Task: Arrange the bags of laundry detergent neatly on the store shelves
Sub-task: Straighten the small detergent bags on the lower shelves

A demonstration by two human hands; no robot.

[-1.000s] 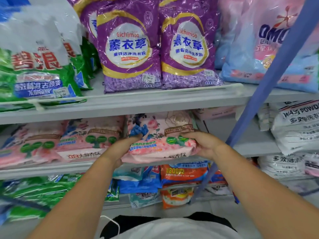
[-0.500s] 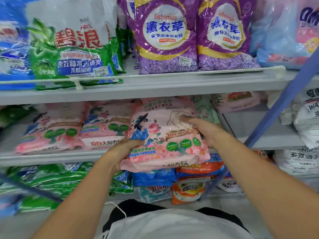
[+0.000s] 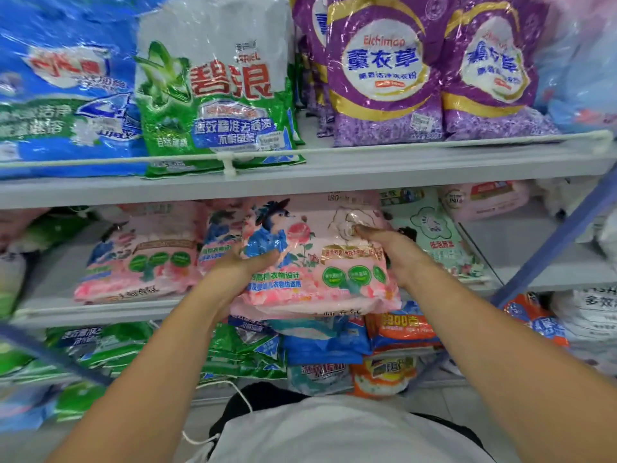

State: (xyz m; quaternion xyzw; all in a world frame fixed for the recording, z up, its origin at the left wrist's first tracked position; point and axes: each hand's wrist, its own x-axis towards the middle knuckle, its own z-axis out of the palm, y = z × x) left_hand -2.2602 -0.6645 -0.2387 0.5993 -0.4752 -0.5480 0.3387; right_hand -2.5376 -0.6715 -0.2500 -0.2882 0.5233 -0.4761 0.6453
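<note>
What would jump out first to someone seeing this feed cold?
Most striking is the pink detergent bag at the front of the middle shelf, gripped by the left hand on its left edge and the right hand on top near its right side. Above, two purple bags stand upright on the upper shelf, right of a green and white bag.

**Pink detergent bag at the middle shelf**

A pink detergent bag (image 3: 320, 262), printed with a blue figure, roses and 3 green badges, is tilted with its top toward the back of the middle shelf (image 3: 100, 310). Its lower edge overhangs the shelf's front. Just left lie 2 matching pink bags (image 3: 143, 262), leaning back.
</note>
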